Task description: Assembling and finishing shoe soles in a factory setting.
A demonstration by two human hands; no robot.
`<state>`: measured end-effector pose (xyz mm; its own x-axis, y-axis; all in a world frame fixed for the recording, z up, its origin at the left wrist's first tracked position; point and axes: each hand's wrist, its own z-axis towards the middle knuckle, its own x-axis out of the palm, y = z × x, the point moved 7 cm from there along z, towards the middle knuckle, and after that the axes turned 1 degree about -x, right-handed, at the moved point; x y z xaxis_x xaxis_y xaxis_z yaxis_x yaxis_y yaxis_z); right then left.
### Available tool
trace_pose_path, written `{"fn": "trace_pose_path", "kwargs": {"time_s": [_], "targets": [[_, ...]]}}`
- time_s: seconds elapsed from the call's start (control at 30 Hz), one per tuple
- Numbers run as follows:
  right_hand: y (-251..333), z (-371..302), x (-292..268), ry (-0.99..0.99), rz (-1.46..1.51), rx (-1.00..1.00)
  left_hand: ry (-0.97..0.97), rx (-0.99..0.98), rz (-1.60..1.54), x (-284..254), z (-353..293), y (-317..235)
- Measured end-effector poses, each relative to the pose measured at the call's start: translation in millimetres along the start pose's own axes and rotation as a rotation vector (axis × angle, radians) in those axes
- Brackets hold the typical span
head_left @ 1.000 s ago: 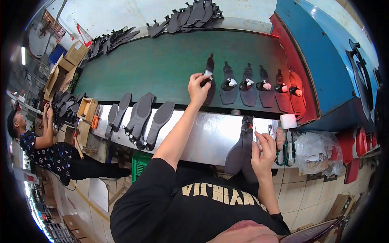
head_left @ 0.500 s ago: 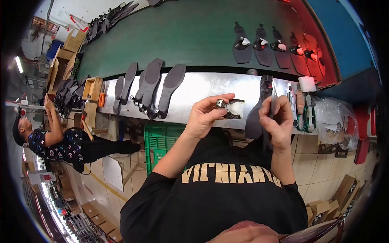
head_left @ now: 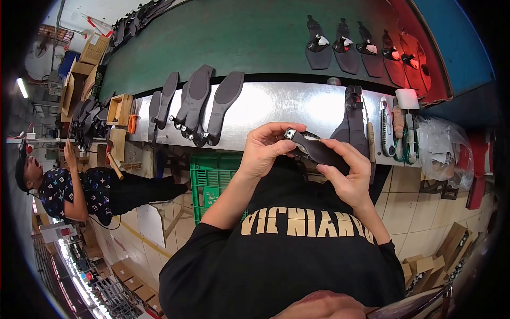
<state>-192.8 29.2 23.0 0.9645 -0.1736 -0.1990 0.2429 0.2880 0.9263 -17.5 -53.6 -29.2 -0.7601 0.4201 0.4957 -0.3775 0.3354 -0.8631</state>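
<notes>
A dark sandal [head_left: 323,153] with a small shiny heel is held between my two hands, its dark sole turned up. My left hand [head_left: 264,152] pinches the heel end, where a bright square heel tip shows. On the other end, the thumb and fingers of my right hand [head_left: 348,173] grip the sole by its edges. Most of the sandal's upper faces away from view. Just beyond my right hand, dark soles [head_left: 355,119] lie on the metal bench [head_left: 271,114], and a slim wooden-handled tool [head_left: 371,142] rests beside them.
More sandals [head_left: 226,103] lie at the bench's left. A cutter knife [head_left: 387,133], green-handled scissors [head_left: 410,138] and a plastic bag [head_left: 443,149] are at the right. Sandals with shiny straps [head_left: 319,45] stand on the green belt [head_left: 255,42]. A co-worker [head_left: 58,183] is at far left.
My right hand has let go of the slim tool, which now lies on the bench, and has taken hold of the sandal. The sandal has been turned so its sole shows.
</notes>
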Motion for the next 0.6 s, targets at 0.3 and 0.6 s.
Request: {"fn": "trace_pose_path", "kwargs": {"time_s": [0.3, 0.6], "targets": [[-7.3, -2.7, -0.8, 0.012, 0.064, 0.061, 0.010, -0.003, 0.000, 1.7, -0.9, 2.1], [-8.9, -1.7, -0.4, 0.014, 0.062, 0.049, 0.008, -0.015, 0.015, 1.8, 0.5, 2.9]]}}
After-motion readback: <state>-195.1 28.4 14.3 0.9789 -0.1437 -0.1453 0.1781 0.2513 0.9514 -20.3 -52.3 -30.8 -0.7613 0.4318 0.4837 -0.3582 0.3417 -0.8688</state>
